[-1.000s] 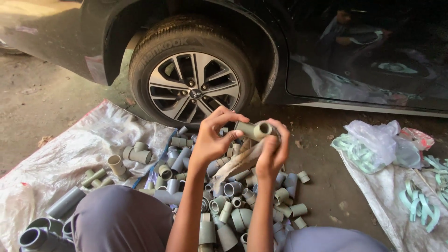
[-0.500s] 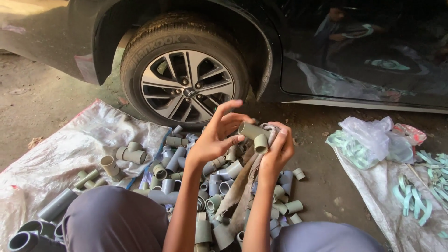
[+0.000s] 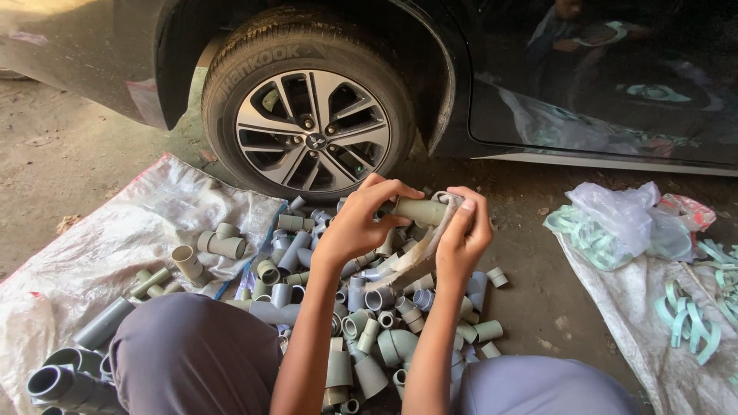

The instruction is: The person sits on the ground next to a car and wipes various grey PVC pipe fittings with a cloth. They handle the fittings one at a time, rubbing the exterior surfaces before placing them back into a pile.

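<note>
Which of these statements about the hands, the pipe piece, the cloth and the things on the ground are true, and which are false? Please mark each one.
1. The left hand holds a grey pipe piece. True.
2. The right hand presses a cloth against the end of that piece. True.
3. The pile of pipe fittings lies in a metal bucket. False: it lies loose on the ground and on a white sack.
4. A car wheel stands behind the pile. True.
5. The plastic bag on the right is black. False: it is clear.
</note>
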